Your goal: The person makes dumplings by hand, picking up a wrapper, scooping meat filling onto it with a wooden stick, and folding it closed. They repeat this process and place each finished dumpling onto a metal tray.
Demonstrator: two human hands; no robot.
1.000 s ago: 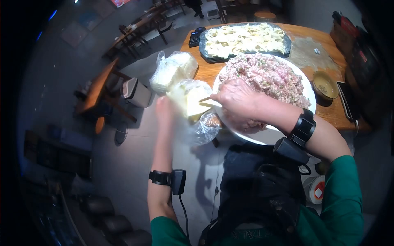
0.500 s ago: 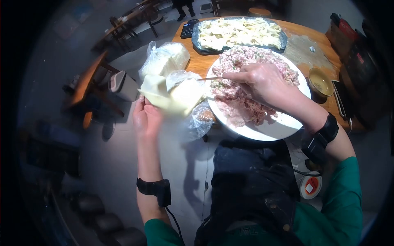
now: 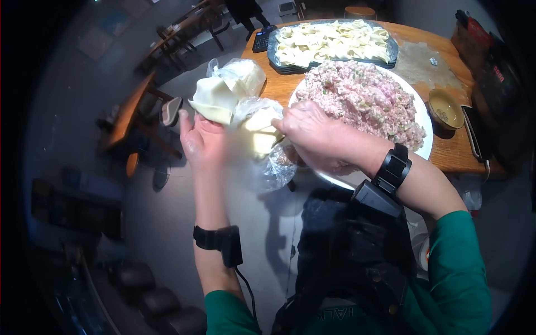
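My left hand (image 3: 204,142) is palm up beside the table's left edge, with a pale wonton wrapper (image 3: 215,100) on its fingers. My right hand (image 3: 310,128) is closed, at the near left rim of a white plate (image 3: 425,125). The thin wooden stick it held a moment ago is mostly hidden by the hand now. Pink minced filling with green bits (image 3: 363,95) is heaped on the plate. Between my hands lies a stack of wrappers (image 3: 261,131) in clear plastic. Another plastic bag of wrappers (image 3: 245,75) sits behind it.
At the back of the wooden table (image 3: 273,58), a dark tray (image 3: 335,66) bears many folded wontons (image 3: 332,42). A calculator (image 3: 262,39) sits left of it. To the right are a small bowl (image 3: 445,109) and a phone-like device (image 3: 474,134). A person (image 3: 243,14) stands beyond.
My right hand has moved left and nearer, from over the filling to the plate's left rim. The wrapper on my left hand has settled from a blurred, flapping shape. The view has shifted slightly.
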